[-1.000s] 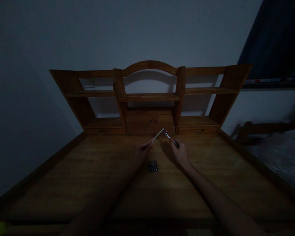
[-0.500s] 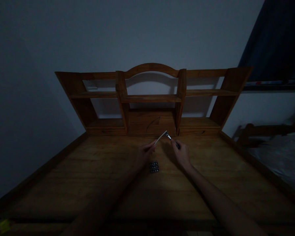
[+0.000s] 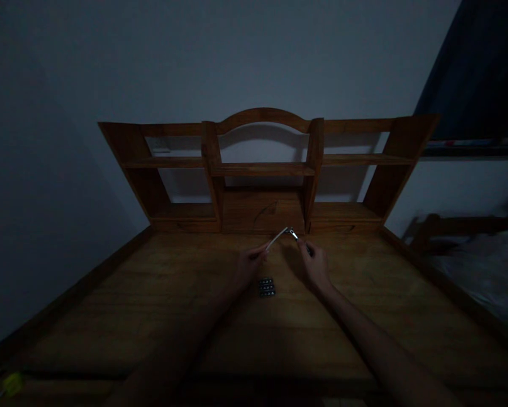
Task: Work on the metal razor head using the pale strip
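Left hand pinches pale strip; right hand grips razor handle. Strip tip meets razor head above desk, just in front of shelf unit. Dark cartridge pack on desk, between hands.

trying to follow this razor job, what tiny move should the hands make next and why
Probably ease the thin pale piece in the left hand a touch further onto the head of the razor handle in the right hand. Their tips meet above the wooden desk, but the dim view hides whether they have seated. The dark cartridge pack lies between the hands.
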`<act>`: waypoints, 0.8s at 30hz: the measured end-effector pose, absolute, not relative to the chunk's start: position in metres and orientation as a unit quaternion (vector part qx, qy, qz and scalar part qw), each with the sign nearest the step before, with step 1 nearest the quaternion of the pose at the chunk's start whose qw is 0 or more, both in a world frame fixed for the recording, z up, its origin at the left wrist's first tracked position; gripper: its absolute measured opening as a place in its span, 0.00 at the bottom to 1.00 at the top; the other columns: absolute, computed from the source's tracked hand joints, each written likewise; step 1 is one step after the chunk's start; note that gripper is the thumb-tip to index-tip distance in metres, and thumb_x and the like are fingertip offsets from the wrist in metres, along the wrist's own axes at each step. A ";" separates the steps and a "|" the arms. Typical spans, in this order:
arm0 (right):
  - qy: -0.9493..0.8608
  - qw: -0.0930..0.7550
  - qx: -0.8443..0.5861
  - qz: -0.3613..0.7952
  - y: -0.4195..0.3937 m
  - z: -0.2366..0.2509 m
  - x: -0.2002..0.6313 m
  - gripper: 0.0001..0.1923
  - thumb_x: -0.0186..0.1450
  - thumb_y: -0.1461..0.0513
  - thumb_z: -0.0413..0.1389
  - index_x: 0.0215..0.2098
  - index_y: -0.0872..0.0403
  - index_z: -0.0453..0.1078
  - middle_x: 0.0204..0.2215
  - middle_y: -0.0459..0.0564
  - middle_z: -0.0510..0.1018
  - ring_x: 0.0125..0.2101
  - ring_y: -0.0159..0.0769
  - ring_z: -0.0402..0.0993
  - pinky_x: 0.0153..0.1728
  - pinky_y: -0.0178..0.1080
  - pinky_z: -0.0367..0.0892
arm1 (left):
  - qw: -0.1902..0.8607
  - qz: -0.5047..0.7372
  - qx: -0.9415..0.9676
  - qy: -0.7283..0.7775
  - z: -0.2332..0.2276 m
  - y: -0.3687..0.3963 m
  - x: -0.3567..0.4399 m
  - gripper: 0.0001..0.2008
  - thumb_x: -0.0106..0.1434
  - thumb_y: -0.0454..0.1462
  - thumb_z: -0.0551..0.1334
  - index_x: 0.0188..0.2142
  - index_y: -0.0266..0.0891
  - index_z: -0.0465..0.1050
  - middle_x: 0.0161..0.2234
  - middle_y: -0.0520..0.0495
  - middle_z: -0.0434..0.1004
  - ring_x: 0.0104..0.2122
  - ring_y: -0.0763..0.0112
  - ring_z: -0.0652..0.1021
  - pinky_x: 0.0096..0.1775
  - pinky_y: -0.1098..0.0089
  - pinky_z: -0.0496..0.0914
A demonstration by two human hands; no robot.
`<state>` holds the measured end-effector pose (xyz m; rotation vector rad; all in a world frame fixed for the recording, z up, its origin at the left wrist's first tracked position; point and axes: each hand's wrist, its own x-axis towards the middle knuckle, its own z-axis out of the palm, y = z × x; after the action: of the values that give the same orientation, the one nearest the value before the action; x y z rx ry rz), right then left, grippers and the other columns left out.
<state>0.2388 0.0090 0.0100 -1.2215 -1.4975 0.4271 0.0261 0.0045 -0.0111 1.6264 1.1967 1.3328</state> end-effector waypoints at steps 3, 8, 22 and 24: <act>-0.621 0.561 -0.512 0.194 0.009 0.010 0.239 0.25 0.67 0.47 0.48 0.21 0.55 0.62 0.18 0.41 0.58 0.22 0.29 0.57 0.24 0.33 0.49 | 0.339 0.530 0.627 0.460 -0.011 0.004 0.025 0.23 0.63 0.50 0.60 0.54 0.43 0.73 0.39 0.47 0.80 0.36 0.68 0.76 0.40 0.70 0.69; -0.622 0.558 -0.516 0.188 0.010 0.009 0.238 0.25 0.67 0.48 0.48 0.20 0.55 0.61 0.18 0.41 0.57 0.21 0.29 0.56 0.23 0.33 0.48 | 0.322 0.517 0.642 0.466 -0.009 0.002 0.025 0.24 0.63 0.49 0.60 0.55 0.42 0.73 0.34 0.48 0.79 0.33 0.69 0.75 0.37 0.70 0.68; -0.622 0.565 -0.508 0.189 0.008 0.011 0.239 0.24 0.67 0.47 0.48 0.21 0.55 0.63 0.18 0.41 0.58 0.22 0.30 0.56 0.24 0.34 0.49 | 0.329 0.524 0.629 0.470 -0.004 -0.002 0.027 0.22 0.63 0.47 0.61 0.53 0.42 0.74 0.39 0.47 0.80 0.37 0.66 0.76 0.40 0.68 0.68; -0.620 0.567 -0.507 0.193 0.008 0.013 0.239 0.24 0.67 0.47 0.48 0.21 0.55 0.62 0.18 0.41 0.58 0.22 0.30 0.55 0.24 0.34 0.49 | 0.311 0.537 0.621 0.479 -0.002 -0.003 0.026 0.23 0.63 0.48 0.60 0.55 0.42 0.72 0.37 0.48 0.79 0.36 0.67 0.75 0.40 0.69 0.68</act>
<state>0.2391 0.0075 0.0134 -1.1917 -1.4561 0.4528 0.0265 -0.0032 -0.0016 1.6387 1.2649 1.4169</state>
